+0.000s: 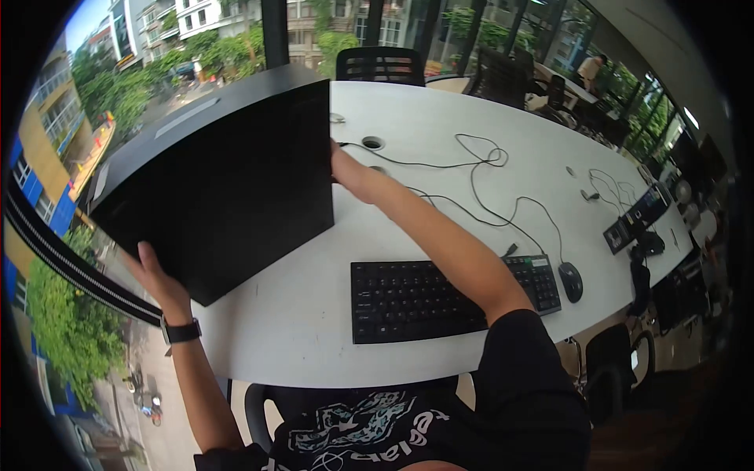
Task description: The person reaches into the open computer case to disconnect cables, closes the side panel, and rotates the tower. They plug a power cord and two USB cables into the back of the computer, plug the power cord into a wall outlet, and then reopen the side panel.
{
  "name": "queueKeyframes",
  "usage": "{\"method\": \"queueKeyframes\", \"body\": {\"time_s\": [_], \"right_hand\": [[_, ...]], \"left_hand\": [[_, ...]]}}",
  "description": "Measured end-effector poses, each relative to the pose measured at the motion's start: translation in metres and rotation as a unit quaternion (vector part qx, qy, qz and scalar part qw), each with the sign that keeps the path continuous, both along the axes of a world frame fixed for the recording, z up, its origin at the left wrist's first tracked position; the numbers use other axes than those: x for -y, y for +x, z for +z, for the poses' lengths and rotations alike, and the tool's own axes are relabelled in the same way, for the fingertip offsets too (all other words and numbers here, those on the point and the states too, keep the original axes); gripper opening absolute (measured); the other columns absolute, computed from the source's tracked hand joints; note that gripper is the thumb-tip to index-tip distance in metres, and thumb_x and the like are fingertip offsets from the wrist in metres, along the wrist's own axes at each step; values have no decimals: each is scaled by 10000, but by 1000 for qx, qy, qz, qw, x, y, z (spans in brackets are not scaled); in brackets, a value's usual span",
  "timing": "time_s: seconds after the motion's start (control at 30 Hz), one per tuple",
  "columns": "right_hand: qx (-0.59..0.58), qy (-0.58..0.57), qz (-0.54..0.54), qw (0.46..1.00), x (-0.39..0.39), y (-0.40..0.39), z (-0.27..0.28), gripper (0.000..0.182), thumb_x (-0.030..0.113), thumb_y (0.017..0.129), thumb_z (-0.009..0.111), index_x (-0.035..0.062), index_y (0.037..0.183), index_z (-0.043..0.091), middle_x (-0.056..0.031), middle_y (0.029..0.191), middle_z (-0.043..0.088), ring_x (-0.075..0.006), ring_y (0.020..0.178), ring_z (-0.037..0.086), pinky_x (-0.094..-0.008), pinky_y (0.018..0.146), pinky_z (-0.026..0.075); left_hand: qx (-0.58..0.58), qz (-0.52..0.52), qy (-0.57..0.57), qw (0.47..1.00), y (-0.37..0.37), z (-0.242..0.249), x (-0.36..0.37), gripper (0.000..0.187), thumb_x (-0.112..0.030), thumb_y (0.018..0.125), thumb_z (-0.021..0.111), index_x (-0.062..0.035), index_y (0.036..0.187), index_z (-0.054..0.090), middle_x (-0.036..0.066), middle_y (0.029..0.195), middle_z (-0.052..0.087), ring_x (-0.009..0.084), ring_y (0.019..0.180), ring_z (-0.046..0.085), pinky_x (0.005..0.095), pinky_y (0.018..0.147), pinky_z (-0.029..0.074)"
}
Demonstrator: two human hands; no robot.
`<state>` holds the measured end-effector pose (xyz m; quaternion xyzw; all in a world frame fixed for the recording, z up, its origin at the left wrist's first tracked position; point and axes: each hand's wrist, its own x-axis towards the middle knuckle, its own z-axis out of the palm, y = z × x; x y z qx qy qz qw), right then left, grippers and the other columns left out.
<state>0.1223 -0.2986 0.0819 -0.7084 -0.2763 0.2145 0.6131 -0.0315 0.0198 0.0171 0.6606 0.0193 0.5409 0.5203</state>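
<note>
A black desktop computer tower (236, 188) stands between my hands at the left end of the white table, its broad flat side panel facing me. My left hand (161, 284), with a watch on the wrist, grips the tower's near left edge, thumb on the side panel and the other fingers mostly hidden. At the far right edge, my right hand (351, 174) holds the tower, its fingers hidden behind the case. Whether the tower's underside touches the table cannot be made out. Below my right forearm lies a black keyboard (408, 302), partly covered by the arm.
A black mouse (571, 282) sits right of the keyboard on the white table (298, 330). Loose black cables (479, 163) run across the tabletop past a round cable hole (373, 144). An office chair (381, 65) stands behind the table; a window borders the left side. Another person (591, 71) is far back.
</note>
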Motion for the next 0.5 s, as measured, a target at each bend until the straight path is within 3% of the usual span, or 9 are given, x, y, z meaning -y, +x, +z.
{"method": "queueKeyframes", "body": {"time_s": [0.03, 0.1, 0.13, 0.17, 0.2, 0.27, 0.3, 0.4, 0.5], "right_hand": [[25, -49, -34, 998, 4, -3, -7, 691, 630, 1064, 127, 245, 1634, 197, -40, 1536, 498, -165, 1385, 490, -419, 1119, 394], [16, -120, -32, 992, 21, -19, -6, 760, 706, 1019, 61, 297, 1659, 46, -63, 1675, 288, -247, 1542, 239, -526, 1204, 218], [22, -154, -17, 988, 29, -39, 8, 760, 691, 1026, 47, 274, 1661, 35, -74, 1702, 212, -268, 1558, 201, -501, 1221, 198], [21, -147, -9, 989, 40, -40, -1, 765, 663, 1050, 124, 198, 1657, 144, -95, 1689, 250, -278, 1553, 225, -449, 1237, 201], [17, -139, -9, 990, 48, -44, -4, 765, 663, 1050, 124, 198, 1657, 144, -95, 1689, 250, -278, 1553, 225, -449, 1237, 201], [83, -206, 25, 975, 63, -55, 3, 747, 619, 1076, 171, 119, 1618, 288, -140, 1640, 341, -260, 1507, 334, -414, 1220, 277], [120, -229, -10, 966, 67, -64, 14, 672, 553, 1091, 309, 84, 1562, 403, -155, 1536, 488, -268, 1437, 442, -398, 1185, 338], [224, -238, -87, 941, 94, -59, 37, 589, 478, 1085, 421, 47, 1479, 499, -158, 1402, 604, -270, 1334, 547, -387, 1121, 415], [288, -153, -143, 934, 132, -28, 31, 451, 385, 1058, 535, 45, 1341, 625, -147, 1272, 682, -250, 1213, 630, -379, 1047, 472]], "left_hand": [[-4, -45, -44, 998, 6, 1, -6, 652, -406, 1079, 476, 66, 1515, 364, 177, 1487, 483, 243, 1346, 490, 356, 1145, 369], [11, -134, -111, 985, 27, -1, -28, 619, -421, 1049, 510, 32, 1466, 451, 154, 1406, 555, 239, 1275, 545, 371, 1107, 407], [6, -124, -109, 986, 35, -5, -40, 619, -421, 1049, 510, 32, 1466, 451, 154, 1406, 555, 239, 1275, 545, 371, 1107, 407], [-16, -158, -137, 978, 43, -8, -52, 624, -441, 1051, 493, 17, 1473, 448, 137, 1415, 550, 235, 1284, 540, 367, 1116, 399], [-36, -196, -163, 966, 50, -8, -61, 630, -461, 1054, 477, 2, 1479, 446, 120, 1424, 545, 231, 1292, 535, 362, 1125, 391], [-36, -216, -182, 959, 61, -7, -72, 642, -488, 1054, 463, -15, 1487, 444, 105, 1439, 538, 232, 1309, 524, 365, 1136, 381], [-39, -234, -207, 949, 65, -8, -72, 654, -515, 1054, 449, -32, 1495, 443, 90, 1453, 530, 233, 1326, 512, 368, 1147, 370], [-26, -234, -214, 948, 61, -6, -69, 668, -550, 1055, 433, -53, 1502, 445, 81, 1471, 522, 238, 1351, 494, 385, 1162, 357], [-42, -202, -223, 953, 59, -6, -71, 701, -586, 1048, 430, -65, 1517, 428, 88, 1497, 499, 258, 1365, 481, 413, 1173, 349]]}}
